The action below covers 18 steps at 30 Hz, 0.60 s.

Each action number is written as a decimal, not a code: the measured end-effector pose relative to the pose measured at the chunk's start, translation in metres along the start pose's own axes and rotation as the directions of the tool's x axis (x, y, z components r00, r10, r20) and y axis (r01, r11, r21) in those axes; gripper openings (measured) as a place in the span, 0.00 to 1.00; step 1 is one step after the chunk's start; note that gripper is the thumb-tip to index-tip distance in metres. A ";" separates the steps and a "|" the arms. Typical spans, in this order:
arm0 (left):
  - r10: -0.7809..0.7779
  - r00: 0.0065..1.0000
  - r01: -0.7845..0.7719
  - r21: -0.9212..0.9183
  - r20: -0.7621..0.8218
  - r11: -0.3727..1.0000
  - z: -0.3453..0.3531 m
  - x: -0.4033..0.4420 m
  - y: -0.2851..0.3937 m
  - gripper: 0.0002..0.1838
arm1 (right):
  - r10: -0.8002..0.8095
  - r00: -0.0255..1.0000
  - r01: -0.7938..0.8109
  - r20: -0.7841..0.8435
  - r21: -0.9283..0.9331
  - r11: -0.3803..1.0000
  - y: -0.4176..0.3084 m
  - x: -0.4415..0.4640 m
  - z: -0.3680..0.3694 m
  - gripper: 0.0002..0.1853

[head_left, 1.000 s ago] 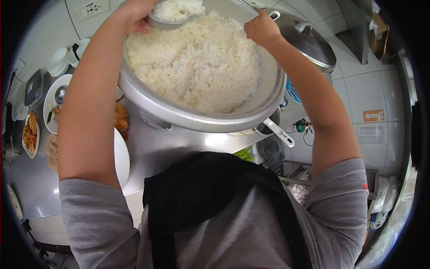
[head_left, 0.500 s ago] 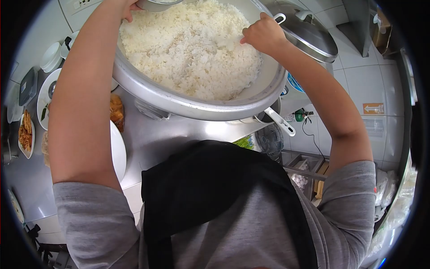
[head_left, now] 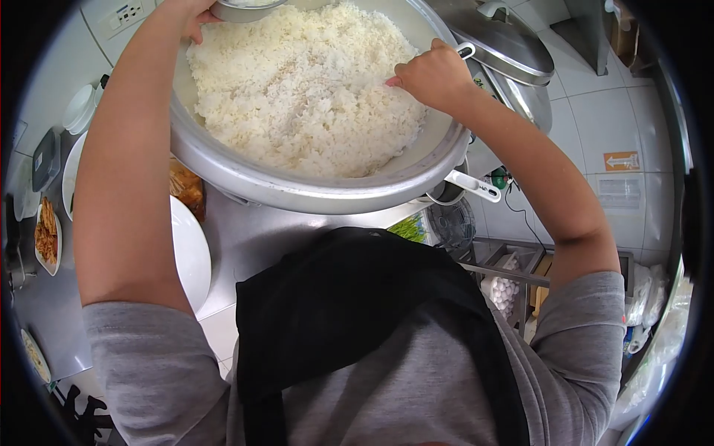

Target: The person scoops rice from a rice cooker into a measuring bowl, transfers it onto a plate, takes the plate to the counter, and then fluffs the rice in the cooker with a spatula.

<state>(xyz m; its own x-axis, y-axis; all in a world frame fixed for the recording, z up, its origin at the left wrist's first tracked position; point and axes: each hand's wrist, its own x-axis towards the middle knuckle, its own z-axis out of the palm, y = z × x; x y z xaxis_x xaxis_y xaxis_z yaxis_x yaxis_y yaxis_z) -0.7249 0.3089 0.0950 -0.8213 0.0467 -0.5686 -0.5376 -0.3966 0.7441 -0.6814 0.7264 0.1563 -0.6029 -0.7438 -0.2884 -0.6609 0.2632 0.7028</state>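
A wide metal pot [head_left: 312, 195] full of cooked white rice [head_left: 297, 97] stands before me. My left hand [head_left: 195, 18], partly cut off by the top edge, is closed on the rim of a small metal bowl [head_left: 249, 12]. White rice shows in that bowl, above the pot's far left side. Over the right part of the rice, my right hand [head_left: 437, 74] is closed around a utensil with a white handle [head_left: 466, 50]. The handle's holed end sticks out behind the fist; the working end cannot be made out against the rice.
Behind the pot on the right lies a metal lid [head_left: 506, 44]. A second white handle [head_left: 476, 186] juts out below the pot's right rim. Plates of food, including a fried dish [head_left: 47, 236], and a white plate [head_left: 190, 253] rest on the steel counter [head_left: 245, 223] at left.
The view has shifted a little, so the pot sits lower and further left. My right hand stays over the rice, slightly lower in the view. Both hands keep their hold.
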 end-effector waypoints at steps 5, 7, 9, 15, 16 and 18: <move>0.406 0.885 -0.295 0.401 -0.228 0.867 0.083 -0.074 -0.031 0.31 | 0.070 0.998 -0.070 0.002 -0.014 0.997 -0.003 -0.018 -0.002 0.14; 0.424 0.883 -0.282 0.495 -0.200 0.822 0.066 -0.061 -0.032 0.32 | 0.091 0.990 -0.085 -0.104 0.056 0.995 -0.002 -0.030 -0.004 0.09; 0.432 0.889 -0.270 0.585 -0.154 0.764 0.071 -0.067 -0.032 0.30 | 0.166 0.973 -0.152 -0.161 0.098 0.984 0.003 -0.043 -0.014 0.10; 0.558 0.829 -0.474 0.495 -0.026 0.728 0.083 -0.080 -0.046 0.24 | 0.412 0.859 -0.308 -0.305 0.334 0.891 0.049 -0.085 -0.018 0.15; 0.575 0.818 -0.487 0.501 -0.026 0.715 0.082 -0.077 -0.048 0.24 | 0.418 0.849 -0.313 -0.323 0.331 0.890 0.061 -0.089 -0.010 0.15; 0.602 0.756 -0.557 0.735 0.257 0.386 0.076 -0.078 -0.047 0.26 | 0.517 0.813 -0.268 -0.266 0.618 0.739 0.092 -0.092 0.005 0.16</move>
<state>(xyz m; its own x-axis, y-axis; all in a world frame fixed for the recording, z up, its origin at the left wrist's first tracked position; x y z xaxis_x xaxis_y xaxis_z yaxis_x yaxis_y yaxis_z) -0.6505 0.3937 0.1312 -0.9936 0.0327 0.1083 0.1102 0.4950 0.8618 -0.6891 0.8221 0.2441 -0.7137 -0.6321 0.3019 -0.6029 0.7737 0.1945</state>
